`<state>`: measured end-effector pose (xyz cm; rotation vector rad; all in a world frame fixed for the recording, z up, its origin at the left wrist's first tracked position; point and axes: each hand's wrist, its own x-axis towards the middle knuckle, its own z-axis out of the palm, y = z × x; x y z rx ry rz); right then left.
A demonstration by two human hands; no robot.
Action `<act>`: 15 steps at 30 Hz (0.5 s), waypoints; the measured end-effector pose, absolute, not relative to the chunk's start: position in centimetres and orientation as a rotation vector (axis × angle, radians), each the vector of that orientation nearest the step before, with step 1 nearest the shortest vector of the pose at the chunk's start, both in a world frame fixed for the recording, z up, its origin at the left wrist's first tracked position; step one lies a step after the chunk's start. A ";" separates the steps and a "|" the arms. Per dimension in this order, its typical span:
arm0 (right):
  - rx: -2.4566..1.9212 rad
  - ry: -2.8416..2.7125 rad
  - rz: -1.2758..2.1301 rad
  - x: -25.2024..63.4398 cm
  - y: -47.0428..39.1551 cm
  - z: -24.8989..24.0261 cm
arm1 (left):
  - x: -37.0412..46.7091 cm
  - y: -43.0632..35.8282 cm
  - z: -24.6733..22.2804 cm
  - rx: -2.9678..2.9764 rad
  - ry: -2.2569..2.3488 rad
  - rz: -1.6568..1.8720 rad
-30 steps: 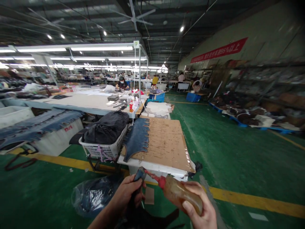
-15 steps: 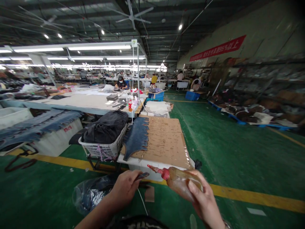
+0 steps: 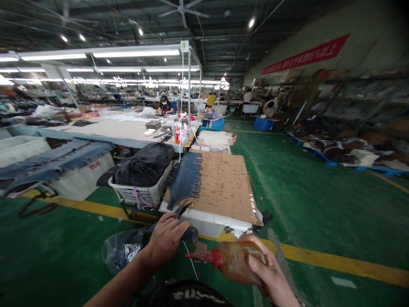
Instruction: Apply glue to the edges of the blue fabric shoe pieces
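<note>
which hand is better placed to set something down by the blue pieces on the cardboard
Left, probably: the left hand holds a dark strip and appears nearer the blue pieces on the cardboard, while the right hand is busy gripping a red-nozzled bottle.

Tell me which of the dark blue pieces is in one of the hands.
The dark blue piece gripped by the left hand; unlike it, a jagged sheet lies on cardboard, more sheets over a white bin, far left.

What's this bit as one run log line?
left hand: holds dark blue leathery strip | right hand: grips translucent amber plastic bottle, red nozzle apart from strip | ahead: flat brown cardboard bearing fringed blue leather
</note>
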<state>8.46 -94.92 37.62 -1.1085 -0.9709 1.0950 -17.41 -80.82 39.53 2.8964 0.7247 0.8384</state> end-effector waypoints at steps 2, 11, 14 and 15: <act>-1.098 -0.930 1.082 8.5 -94.7 37.5 | -17.5 -80.8 39.4 2.882 0.735 0.845; -1.101 -0.660 1.009 8.6 -93.3 36.3 | -17.5 -80.9 38.8 2.871 0.705 0.881; -1.100 -0.700 1.057 8.2 -93.3 36.5 | -17.5 -81.1 38.6 2.871 0.683 0.880; -1.099 -0.715 1.078 8.0 -93.4 36.6 | -17.5 -81.1 38.6 2.883 0.685 0.881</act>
